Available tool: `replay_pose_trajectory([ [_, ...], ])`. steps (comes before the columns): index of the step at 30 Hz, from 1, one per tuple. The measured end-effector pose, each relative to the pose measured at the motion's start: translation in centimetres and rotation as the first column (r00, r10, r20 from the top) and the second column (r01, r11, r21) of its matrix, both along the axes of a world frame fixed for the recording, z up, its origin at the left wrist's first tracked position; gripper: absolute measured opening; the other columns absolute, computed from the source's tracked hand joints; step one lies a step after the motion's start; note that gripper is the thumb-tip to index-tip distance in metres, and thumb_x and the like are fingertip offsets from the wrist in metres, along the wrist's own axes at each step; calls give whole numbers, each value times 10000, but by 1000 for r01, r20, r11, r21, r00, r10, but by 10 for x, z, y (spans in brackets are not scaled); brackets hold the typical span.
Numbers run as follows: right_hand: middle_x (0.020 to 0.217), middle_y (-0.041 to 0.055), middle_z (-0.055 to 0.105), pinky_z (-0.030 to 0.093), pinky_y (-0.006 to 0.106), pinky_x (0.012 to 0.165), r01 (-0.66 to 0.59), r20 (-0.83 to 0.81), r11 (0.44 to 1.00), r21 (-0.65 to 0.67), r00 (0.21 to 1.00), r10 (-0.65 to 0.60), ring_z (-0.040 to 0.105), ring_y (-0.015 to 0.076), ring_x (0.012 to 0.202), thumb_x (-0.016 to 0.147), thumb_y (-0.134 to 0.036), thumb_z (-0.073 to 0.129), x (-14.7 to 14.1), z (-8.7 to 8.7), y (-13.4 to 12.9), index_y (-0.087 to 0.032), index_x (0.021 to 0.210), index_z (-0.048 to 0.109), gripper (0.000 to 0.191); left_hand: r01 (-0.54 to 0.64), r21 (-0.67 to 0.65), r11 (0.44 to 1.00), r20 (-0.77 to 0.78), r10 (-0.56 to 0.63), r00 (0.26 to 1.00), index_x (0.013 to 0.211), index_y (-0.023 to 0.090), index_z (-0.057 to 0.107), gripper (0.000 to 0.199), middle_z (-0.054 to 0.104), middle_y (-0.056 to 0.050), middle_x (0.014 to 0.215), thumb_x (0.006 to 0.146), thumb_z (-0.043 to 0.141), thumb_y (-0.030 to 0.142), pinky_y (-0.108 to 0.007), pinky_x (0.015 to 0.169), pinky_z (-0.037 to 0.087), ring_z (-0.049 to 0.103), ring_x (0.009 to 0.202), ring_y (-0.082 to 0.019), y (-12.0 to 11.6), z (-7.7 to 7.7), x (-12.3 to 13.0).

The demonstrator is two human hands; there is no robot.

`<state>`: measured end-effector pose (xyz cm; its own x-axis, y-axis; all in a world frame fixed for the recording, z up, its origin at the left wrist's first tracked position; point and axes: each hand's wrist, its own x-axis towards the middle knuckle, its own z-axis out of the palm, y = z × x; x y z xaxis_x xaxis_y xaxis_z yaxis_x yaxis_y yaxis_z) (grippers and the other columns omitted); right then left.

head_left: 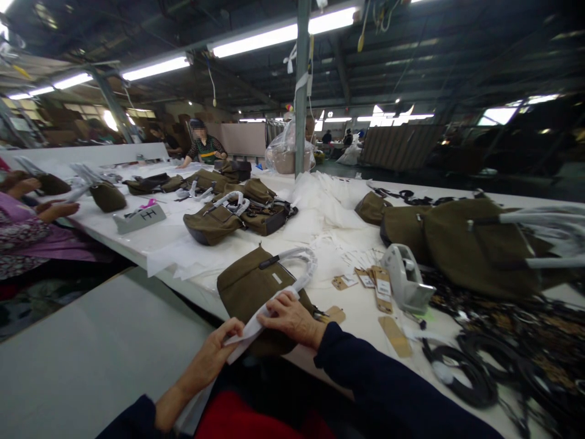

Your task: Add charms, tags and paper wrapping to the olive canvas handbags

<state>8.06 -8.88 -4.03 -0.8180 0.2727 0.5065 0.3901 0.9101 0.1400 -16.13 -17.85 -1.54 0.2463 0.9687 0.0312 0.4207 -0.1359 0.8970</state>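
Pinching a white paper strip along the handle of an olive canvas tote — left hand and right hand close together, both clamped on the strip.

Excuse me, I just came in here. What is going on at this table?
A person's left hand and right hand hold a white paper strip along the handle of an olive canvas bag. More bags lie along the long white table, with kraft hang tags and a tape dispenser nearby. A co-worker's hands are at the table's edge.
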Motion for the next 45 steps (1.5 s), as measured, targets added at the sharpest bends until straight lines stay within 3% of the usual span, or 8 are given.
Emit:
replay_pose_trajectory([
  [5,1086,58,559,351,397,905,-6,-2,1000,3,1000,6,417,207,969,968,-226,493,1,0,0,-317,1244,560,299,84,-84,993,79,-77,994,826,195,549,169,599,-4,866,855,559,362,-255,760,445,541,821,-176,5,6,-8],
  [10,1068,60,562,357,390,891,7,-16,1000,-5,1000,-8,423,208,960,970,-225,489,1,0,0,-317,1235,568,292,91,-136,987,89,-80,993,1067,218,616,232,640,-15,972,884,514,318,-261,795,439,569,872,-185,5,2,-12],
  [15,1070,61,563,359,385,889,4,-34,1000,2,999,-4,425,204,956,968,-216,495,0,0,1,-319,1214,581,280,70,-93,993,47,-66,997,961,207,642,189,657,-23,991,854,504,279,-267,820,447,587,892,-199,3,-2,-10],
  [21,1076,62,561,361,389,891,1,-26,1000,-5,1000,-1,426,205,962,968,-223,497,1,2,0,-314,1210,587,274,83,-130,988,56,-76,996,933,204,695,268,666,-48,1063,846,529,396,-287,863,451,595,974,-229,2,15,-8],
  [28,1074,61,562,358,389,892,6,-21,1000,2,1000,-6,428,208,969,967,-228,500,1,2,0,-320,1227,579,287,-148,-171,974,36,156,987,703,168,579,384,552,23,656,809,595,537,-237,569,376,506,629,-145,8,-4,8],
  [37,1126,66,573,376,411,915,26,-4,999,-42,1000,-27,455,217,995,951,-226,530,1,12,-10,-343,1250,571,324,-9,-438,899,266,139,954,934,127,631,464,655,-16,766,690,732,509,-253,578,426,578,638,-152,8,-6,8],
  [41,1302,101,517,398,463,966,151,-136,972,-181,975,-177,461,262,1131,905,-148,547,18,28,-30,-324,1366,490,496,-37,-479,877,239,171,956,853,107,673,417,663,-26,715,651,745,465,-255,563,406,570,619,-158,12,-3,8],
  [45,1285,116,527,422,508,997,318,-397,857,-405,784,-478,480,286,1183,902,-228,543,88,44,-44,-279,1366,503,468,-56,-458,887,219,173,960,771,132,640,349,664,-6,681,647,736,444,-237,550,385,561,603,-148,13,-2,15],
])
